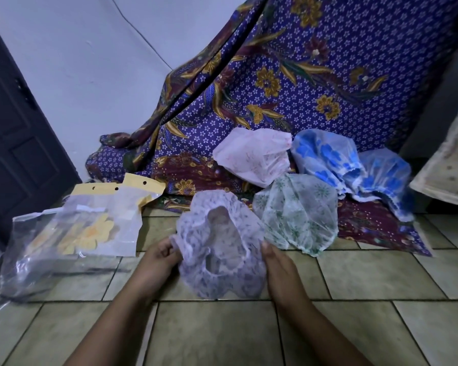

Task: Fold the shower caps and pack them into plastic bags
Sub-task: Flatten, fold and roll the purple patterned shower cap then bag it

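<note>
A purple-patterned shower cap (pixel 196 228) is held up over the tiled floor with its elastic opening facing me. My left hand (pixel 159 260) pinches its left edge and my right hand (pixel 278 262) grips its right edge. Behind it lie a green-patterned cap (pixel 299 212), a pink cap (pixel 251 157) and two blue-flowered caps (pixel 325 154) (pixel 384 178). To the left lie clear plastic bags with yellow header cards (pixel 127 204); one bag holds a folded yellow-flowered cap (pixel 90 233).
A large clear plastic bag (pixel 19 268) lies at the far left on the tiles. A purple batik cloth (pixel 288 75) drapes down the back and spreads under the caps. A dark door (pixel 16 128) stands left; a pale cushion (pixel 450 165) leans at the right.
</note>
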